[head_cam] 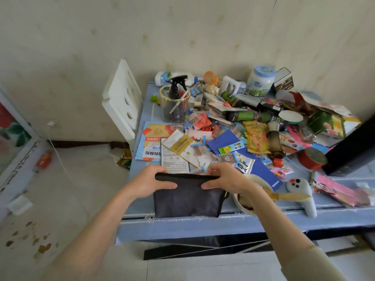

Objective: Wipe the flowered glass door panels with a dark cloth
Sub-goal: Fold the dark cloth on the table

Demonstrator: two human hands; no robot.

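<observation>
A dark grey cloth [186,199], folded into a rectangle, hangs over the near edge of a cluttered table. My left hand [153,182] pinches its top left corner. My right hand [222,178] pinches its top right corner. Both hands hold the upper fold taut between them. The flowered glass door panel [9,130], with red flowers and green leaves in a pale frame, shows only as a sliver at the far left edge.
The blue-covered table [223,222] is heaped with snack packets, bottles and jars. A black spray bottle [176,88] stands in a clear cup. A white chair [121,98] leans by the wall. A bowl [241,201] sits beside my right wrist. A dark appliance [353,147] stands right.
</observation>
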